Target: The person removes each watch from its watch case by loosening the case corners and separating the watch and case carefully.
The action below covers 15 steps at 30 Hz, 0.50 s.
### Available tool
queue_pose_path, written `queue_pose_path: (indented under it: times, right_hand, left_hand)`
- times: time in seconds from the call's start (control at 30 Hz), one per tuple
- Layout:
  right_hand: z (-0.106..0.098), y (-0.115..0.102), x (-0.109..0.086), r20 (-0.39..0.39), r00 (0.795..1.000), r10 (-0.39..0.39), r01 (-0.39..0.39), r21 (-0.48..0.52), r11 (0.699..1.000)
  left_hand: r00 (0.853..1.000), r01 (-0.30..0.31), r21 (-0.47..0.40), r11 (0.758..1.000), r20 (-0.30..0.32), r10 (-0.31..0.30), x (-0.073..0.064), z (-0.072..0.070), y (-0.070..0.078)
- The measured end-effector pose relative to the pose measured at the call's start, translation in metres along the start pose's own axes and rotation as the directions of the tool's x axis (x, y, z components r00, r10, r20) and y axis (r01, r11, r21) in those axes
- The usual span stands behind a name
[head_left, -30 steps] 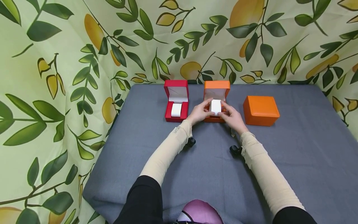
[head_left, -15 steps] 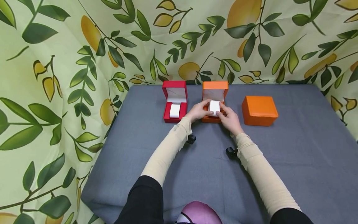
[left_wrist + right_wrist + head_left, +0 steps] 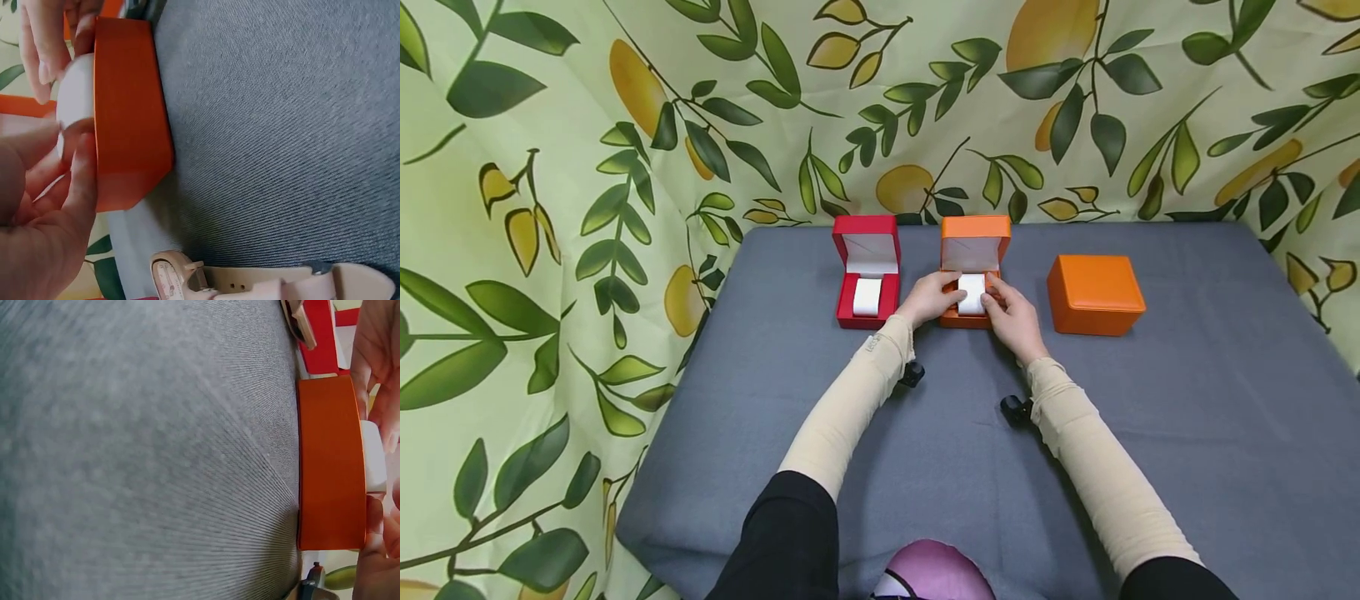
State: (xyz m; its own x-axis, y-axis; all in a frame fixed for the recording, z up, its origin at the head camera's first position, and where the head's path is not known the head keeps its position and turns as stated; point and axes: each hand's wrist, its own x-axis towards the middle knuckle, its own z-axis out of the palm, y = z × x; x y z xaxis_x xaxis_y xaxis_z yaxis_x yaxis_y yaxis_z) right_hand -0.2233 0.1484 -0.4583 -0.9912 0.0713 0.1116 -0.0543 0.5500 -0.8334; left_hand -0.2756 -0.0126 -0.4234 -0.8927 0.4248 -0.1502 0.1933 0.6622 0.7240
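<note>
A white watch cushion point(image 3: 972, 294) sits in the base of an open orange watch box point(image 3: 975, 243), its lid raised at the back. My left hand point(image 3: 931, 298) holds the cushion's left side, thumb at its front and fingers behind. On its right side my right hand point(image 3: 1013, 317) grips it likewise. In the left wrist view, the cushion point(image 3: 76, 94) stands partly above the box wall point(image 3: 130, 112), with fingertips point(image 3: 80, 169) between cushion and wall. From the right wrist, only a strip of the cushion point(image 3: 373, 456) shows over the wall.
An open red watch box point(image 3: 845, 312) holding a white cushion point(image 3: 867, 297) stands left of my left hand. To the right is a closed orange box point(image 3: 1097, 293). A beige buckled strap point(image 3: 244, 275) crosses the left wrist view's lower edge. Patterned cloth hangs behind the grey-covered table point(image 3: 1195, 400).
The white cushion has moved down into the orange box, both hands lowering slightly with it. The head view has shifted a little; the red box and closed orange box stay put.
</note>
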Motion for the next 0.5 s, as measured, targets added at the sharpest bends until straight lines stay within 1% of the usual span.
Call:
queue_pose_path:
  times: [0.1, 0.23, 0.37, 0.5]
  right_hand:
    - [0.0018, -0.0014, -0.0004, 0.01, 1.0, -0.02, 0.02, -0.041, 0.999]
    - [0.0028, -0.0024, -0.0007, 0.017, 0.999, -0.05, 0.051, -0.082, 0.995]
    - [0.0033, -0.0031, -0.0002, 0.023, 0.998, -0.051, 0.053, -0.1, 0.994]
    - [0.0042, -0.0044, 0.0004, 0.028, 0.999, -0.025, 0.028, -0.114, 0.993]
  left_hand:
    - [1.0, -0.004, 0.057, 0.998, -0.006, 0.004, 0.0, 0.0007, -0.0006]
    - [1.0, -0.015, 0.097, 0.995, -0.017, 0.016, 0.0005, 0.0029, -0.0005]
    - [0.999, -0.019, 0.141, 0.99, -0.033, 0.024, 0.0, 0.0054, 0.0018]
    - [0.998, 0.01, 0.141, 0.99, -0.059, -0.002, -0.0008, 0.0085, 0.0035]
